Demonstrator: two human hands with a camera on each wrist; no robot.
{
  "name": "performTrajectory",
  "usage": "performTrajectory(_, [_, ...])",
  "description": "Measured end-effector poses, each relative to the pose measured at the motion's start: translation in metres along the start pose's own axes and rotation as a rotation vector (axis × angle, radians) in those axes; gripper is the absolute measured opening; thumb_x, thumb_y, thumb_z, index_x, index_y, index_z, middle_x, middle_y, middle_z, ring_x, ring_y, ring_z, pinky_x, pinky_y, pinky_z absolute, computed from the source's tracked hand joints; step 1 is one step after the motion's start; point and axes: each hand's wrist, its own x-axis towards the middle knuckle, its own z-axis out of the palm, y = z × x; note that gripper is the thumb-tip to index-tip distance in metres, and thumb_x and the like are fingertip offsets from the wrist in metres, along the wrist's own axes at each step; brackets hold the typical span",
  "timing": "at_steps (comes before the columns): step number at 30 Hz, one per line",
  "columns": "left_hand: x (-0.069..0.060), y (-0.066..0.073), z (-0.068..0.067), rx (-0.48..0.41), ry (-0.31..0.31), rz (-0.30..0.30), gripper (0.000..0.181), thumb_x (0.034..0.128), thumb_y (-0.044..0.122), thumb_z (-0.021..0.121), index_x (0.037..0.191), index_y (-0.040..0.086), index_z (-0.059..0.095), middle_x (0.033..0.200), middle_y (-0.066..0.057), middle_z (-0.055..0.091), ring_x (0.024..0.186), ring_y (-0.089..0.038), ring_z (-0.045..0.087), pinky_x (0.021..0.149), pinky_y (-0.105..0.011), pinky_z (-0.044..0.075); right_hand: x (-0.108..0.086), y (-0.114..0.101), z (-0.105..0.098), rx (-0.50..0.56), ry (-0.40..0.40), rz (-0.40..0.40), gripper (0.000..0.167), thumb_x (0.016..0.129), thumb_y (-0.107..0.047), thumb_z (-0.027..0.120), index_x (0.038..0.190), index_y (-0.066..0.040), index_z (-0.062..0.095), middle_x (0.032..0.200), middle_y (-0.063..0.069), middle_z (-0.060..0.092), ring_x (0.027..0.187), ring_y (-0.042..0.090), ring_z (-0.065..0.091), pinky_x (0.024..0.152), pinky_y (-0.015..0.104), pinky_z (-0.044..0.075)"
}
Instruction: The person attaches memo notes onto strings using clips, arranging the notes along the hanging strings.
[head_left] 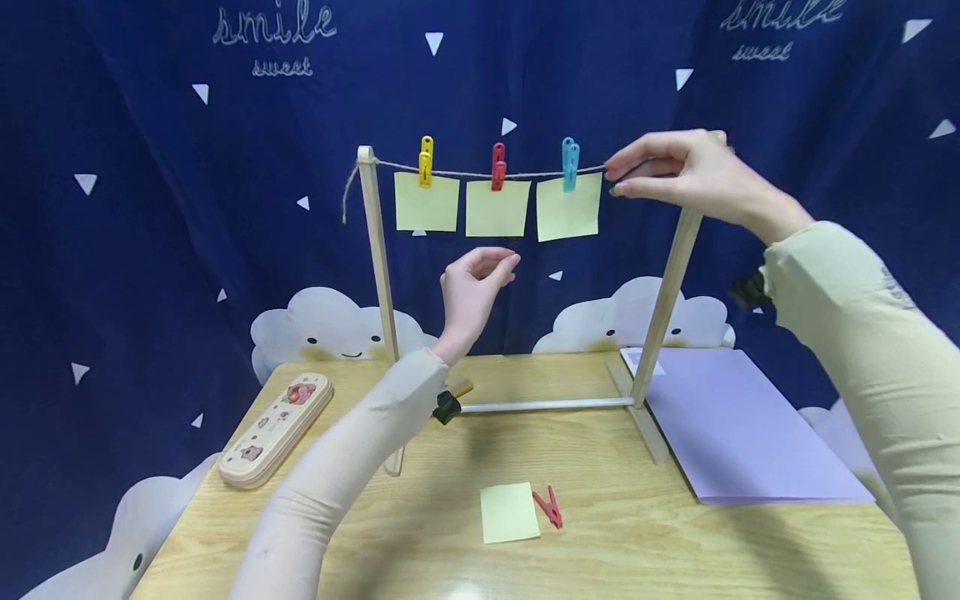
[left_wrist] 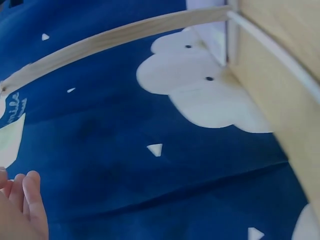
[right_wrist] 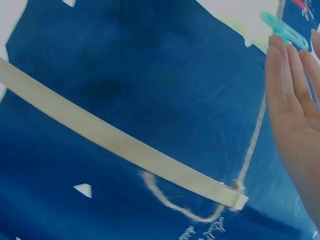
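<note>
A string (head_left: pixel 480 174) runs between two wooden posts, with three pale yellow sticky notes hanging from it. A yellow clothespin (head_left: pixel 426 162) holds the left note (head_left: pixel 427 202), a red clothespin (head_left: pixel 498 167) the middle note (head_left: pixel 497 209), and a blue clothespin (head_left: pixel 570 165) the right note (head_left: pixel 567 208). My right hand (head_left: pixel 686 171) is beside the right note, its nearly straight fingertips at the string; whether they touch it I cannot tell. Below the middle note, my left hand (head_left: pixel 477 283) hovers with loosely bent fingers and nothing visible in them.
On the table (head_left: pixel 600 533) lie another sticky note (head_left: pixel 510 512) and a red clothespin (head_left: pixel 550 507). A pencil case (head_left: pixel 277 429) is at the left, purple folders (head_left: pixel 750 425) at the right. The wooden posts (head_left: pixel 666 308) stand on feet joined by a white rod (head_left: pixel 547 405).
</note>
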Motion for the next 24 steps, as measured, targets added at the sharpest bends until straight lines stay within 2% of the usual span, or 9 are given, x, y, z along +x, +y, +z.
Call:
performTrajectory(3, [-0.012,-0.011,-0.006,-0.002,-0.021,-0.033,0.016,0.0904,0.021,0.073,0.100,0.009,0.075,0.096,-0.010,0.078,0.081,-0.019,0.076,0.078,-0.026,0.061,-0.014,0.011,0.011,0.037,-0.028,0.002,0.032,0.094,-0.022,0.069,0.122,-0.007,0.066,0.112,-0.009,0.072,0.097,-0.005,0.068,0.085,0.005,0.049])
performTrajectory(5, [-0.022,-0.019,-0.009,0.002,-0.037,-0.062,0.015,0.0895,0.021,0.074,0.099,0.009,0.076,0.095,-0.010,0.078,0.080,-0.019,0.076,0.077,-0.025,0.060,-0.024,0.021,0.022,0.058,-0.048,0.005,0.030,0.094,-0.019,0.068,0.121,-0.006,0.066,0.110,-0.014,0.072,0.097,-0.004,0.069,0.084,0.007,0.051])
performTrajectory(9, [-0.044,-0.035,-0.016,0.021,-0.071,-0.119,0.016,0.0880,0.020,0.076,0.098,0.008,0.076,0.094,-0.013,0.078,0.081,-0.022,0.076,0.072,-0.020,0.059,-0.047,0.043,0.049,0.115,-0.091,-0.002,0.026,0.094,-0.011,0.067,0.119,-0.004,0.067,0.106,-0.017,0.073,0.095,0.000,0.071,0.081,0.013,0.055])
performTrajectory(13, [-0.067,-0.056,-0.022,0.018,-0.119,-0.162,0.016,0.0870,0.017,0.077,0.098,0.005,0.076,0.092,-0.017,0.077,0.081,-0.029,0.074,0.067,-0.015,0.054,-0.073,0.068,0.083,0.168,-0.159,0.020,0.025,0.094,-0.010,0.067,0.119,-0.004,0.067,0.110,-0.008,0.073,0.095,0.003,0.072,0.081,0.017,0.056])
performTrajectory(16, [-0.083,-0.068,-0.026,0.036,-0.160,-0.181,0.015,0.0867,0.014,0.076,0.098,0.004,0.075,0.092,-0.018,0.077,0.079,-0.027,0.073,0.066,-0.014,0.051,-0.092,0.084,0.109,0.204,-0.210,0.027,0.025,0.094,-0.011,0.067,0.119,-0.005,0.067,0.110,-0.001,0.074,0.094,0.002,0.071,0.081,0.018,0.057])
performTrajectory(19, [-0.098,-0.077,-0.029,0.072,-0.185,-0.201,0.015,0.0855,0.011,0.077,0.098,0.003,0.075,0.092,-0.017,0.077,0.079,-0.025,0.072,0.067,-0.014,0.051,-0.108,0.097,0.133,0.249,-0.245,0.014,0.024,0.094,-0.009,0.067,0.117,-0.001,0.066,0.108,0.004,0.074,0.094,0.004,0.072,0.080,0.018,0.057])
performTrajectory(24, [-0.118,-0.089,-0.031,0.114,-0.267,-0.241,0.018,0.0852,0.011,0.077,0.099,0.001,0.074,0.095,-0.017,0.077,0.083,-0.025,0.072,0.071,-0.017,0.053,-0.132,0.108,0.170,0.316,-0.272,0.015,0.023,0.092,-0.006,0.067,0.114,0.002,0.067,0.108,0.014,0.072,0.094,0.008,0.072,0.079,0.020,0.058])
